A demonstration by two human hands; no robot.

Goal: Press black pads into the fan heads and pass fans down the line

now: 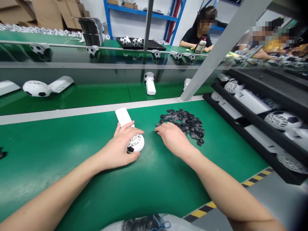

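My left hand [120,144] curves over the round, football-patterned head of a white device [137,141], thumb on the near side and fingers across the top, holding it against the green desk [101,189]. The device lies in front of me, left of centre, with its flat handle pointing away and slightly left. My right hand [174,138] is at the near left edge of a pile of small black pieces [192,123], its fingertips drawn narrowly together; I cannot tell whether a piece is between them. The pile spreads loosely on the desk, to the right of the device and apart from it. Beyond a pale rail [96,109], more football-headed devices lie on a green strip [103,96]. At my right, stacked black trays [271,84] hold others. Across the way, a person [191,36] in a dark top sits working.
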